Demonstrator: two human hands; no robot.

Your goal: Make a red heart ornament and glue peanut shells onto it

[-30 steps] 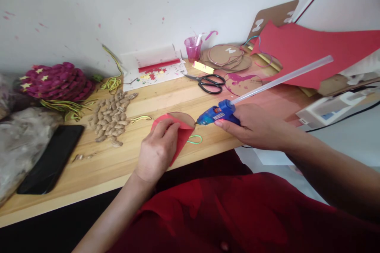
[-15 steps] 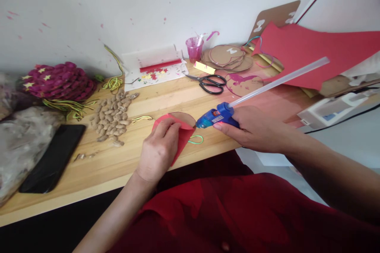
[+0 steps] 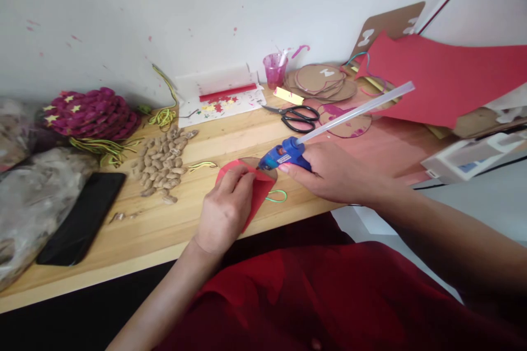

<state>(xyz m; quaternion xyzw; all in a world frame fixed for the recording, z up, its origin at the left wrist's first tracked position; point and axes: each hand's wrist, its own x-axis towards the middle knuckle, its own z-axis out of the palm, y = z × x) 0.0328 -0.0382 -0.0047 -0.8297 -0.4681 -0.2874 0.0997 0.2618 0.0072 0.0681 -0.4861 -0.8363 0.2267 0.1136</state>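
My left hand (image 3: 227, 205) pinches a piece of red paper (image 3: 260, 197) that lies folded over a round brown cardboard piece (image 3: 269, 173) near the table's front edge. My right hand (image 3: 333, 171) is wrapped round a blue glue gun (image 3: 284, 154), from whose back a long clear glue stick (image 3: 358, 112) sticks out. The gun's nozzle is at the cardboard, beside the lifted edge of the red paper. A loop of green cord (image 3: 278, 196) shows just right of the paper.
Peanuts (image 3: 162, 162), a black phone (image 3: 82, 219) and a plastic bag (image 3: 45, 197) are on the left. Behind are black-handled scissors (image 3: 298, 116), a pink cup (image 3: 275, 70), cardboard discs (image 3: 319, 78) and star cutouts (image 3: 218, 105). Large red paper (image 3: 436, 77) lies at right.
My right hand has moved left with the glue gun, and the nozzle now reaches over the cardboard. My left hand still holds the red paper. The whole view has shifted slightly.
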